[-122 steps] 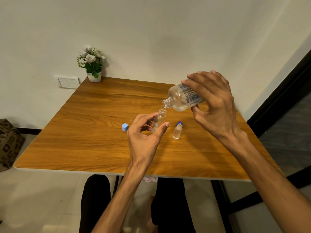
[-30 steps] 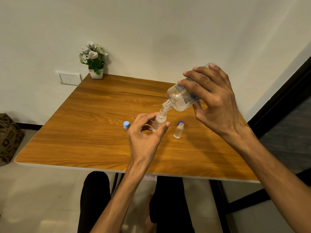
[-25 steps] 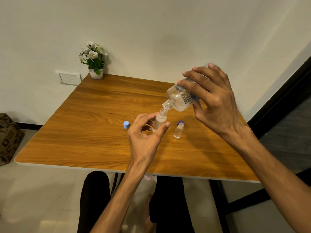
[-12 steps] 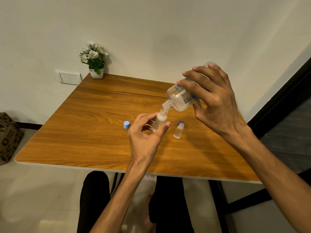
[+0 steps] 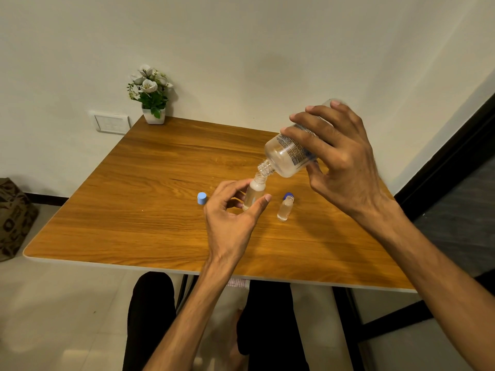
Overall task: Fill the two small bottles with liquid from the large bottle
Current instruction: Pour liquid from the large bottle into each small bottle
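My right hand (image 5: 340,162) grips the large clear bottle (image 5: 288,156), tilted steeply with its threaded mouth down-left, right over the neck of an open small bottle (image 5: 254,192). That small bottle stands on the wooden table (image 5: 160,210), and my left hand (image 5: 230,215) holds it between thumb and curled fingers. It looks mostly full of clear liquid. A second small bottle (image 5: 285,208) with a dark blue cap stands just to its right. A loose light blue cap (image 5: 202,198) lies to the left of my left hand.
A small white pot of white flowers (image 5: 151,96) stands at the table's far left corner against the wall. A wall switch plate (image 5: 111,123) is left of it. A patterned bag (image 5: 13,218) sits on the floor at left. My legs are below the near edge.
Since 4.9 s ago the large bottle has tipped more steeply. Over the last second both hands and the bottles have stayed nearly still.
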The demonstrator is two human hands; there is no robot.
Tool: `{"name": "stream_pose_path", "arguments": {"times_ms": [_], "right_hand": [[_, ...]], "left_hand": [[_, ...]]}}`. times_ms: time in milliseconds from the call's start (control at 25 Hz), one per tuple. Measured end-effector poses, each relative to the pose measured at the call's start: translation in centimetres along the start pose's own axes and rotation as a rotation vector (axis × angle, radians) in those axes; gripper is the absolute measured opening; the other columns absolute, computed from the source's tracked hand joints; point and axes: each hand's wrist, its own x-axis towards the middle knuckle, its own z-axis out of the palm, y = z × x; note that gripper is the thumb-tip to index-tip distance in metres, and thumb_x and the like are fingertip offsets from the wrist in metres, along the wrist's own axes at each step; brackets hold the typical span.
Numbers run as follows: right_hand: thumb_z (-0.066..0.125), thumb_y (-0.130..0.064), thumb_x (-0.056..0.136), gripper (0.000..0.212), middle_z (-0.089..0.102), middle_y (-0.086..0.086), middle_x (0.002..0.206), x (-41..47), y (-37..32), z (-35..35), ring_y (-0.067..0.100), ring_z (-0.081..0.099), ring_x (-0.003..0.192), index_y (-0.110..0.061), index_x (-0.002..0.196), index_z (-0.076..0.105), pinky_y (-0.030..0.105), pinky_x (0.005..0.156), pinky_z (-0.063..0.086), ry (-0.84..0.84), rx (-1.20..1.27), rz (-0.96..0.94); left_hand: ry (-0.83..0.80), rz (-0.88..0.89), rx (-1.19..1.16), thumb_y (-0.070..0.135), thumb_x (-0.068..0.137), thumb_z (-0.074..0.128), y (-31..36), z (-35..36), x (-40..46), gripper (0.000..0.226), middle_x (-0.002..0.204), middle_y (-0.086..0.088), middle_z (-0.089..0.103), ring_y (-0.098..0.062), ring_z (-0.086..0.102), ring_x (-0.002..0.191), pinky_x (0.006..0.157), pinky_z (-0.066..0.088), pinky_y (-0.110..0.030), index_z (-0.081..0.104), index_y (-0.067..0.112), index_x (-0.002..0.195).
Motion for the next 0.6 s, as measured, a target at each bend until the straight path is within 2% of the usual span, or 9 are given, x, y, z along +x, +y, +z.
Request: {"name": "stream_pose_path", "arguments": {"times_ms": [120,320,440,600], "right_hand": [[0.072,0.000,0.086,0.052,0.066,0.012,0.143,-0.1,-0.3,0.0,0.036,0.057,0.137,-0.010,0.136,0.068,0.055,0.122,0.035,-0.004,0.019,0.015],[0.074,-0.004,0.083,0.056,0.066,0.009,0.143,-0.9,-1.1,0.0,0.034,0.057,0.135,-0.012,0.138,0.067,0.050,0.119,0.037,-0.013,0.073,0.115],[0.078,-0.010,0.077,0.067,0.066,0.005,0.143,-2.4,-2.1,0.2,0.029,0.055,0.136,-0.015,0.142,0.064,0.046,0.114,0.038,-0.031,0.119,0.253],[0.085,-0.013,0.070,0.080,0.066,0.000,0.142,-5.0,-4.2,1.2,0.021,0.055,0.135,-0.020,0.146,0.061,0.031,0.110,0.030,-0.043,0.223,0.496]], "left_hand": [[-0.001,0.002,0.004,0.014,0.073,0.094,-0.1,-0.1,0.0,0.035,0.101,-0.001,0.074,-0.019,0.067,0.087,0.068,0.051,-0.022,0.079,0.012,0.106],[-0.001,0.001,0.006,0.013,0.073,0.094,-0.3,-0.2,0.0,0.036,0.101,-0.001,0.074,-0.011,0.065,0.085,0.068,0.050,-0.021,0.079,0.011,0.106],[0.005,-0.007,-0.002,0.013,0.073,0.094,-0.2,-0.1,-0.1,0.035,0.101,-0.002,0.074,-0.011,0.066,0.088,0.068,0.051,-0.023,0.079,0.011,0.105],[-0.003,-0.006,0.007,0.013,0.074,0.093,-0.1,-0.2,-0.1,0.034,0.102,-0.002,0.075,-0.006,0.067,0.090,0.069,0.053,-0.023,0.080,0.012,0.106]]}}
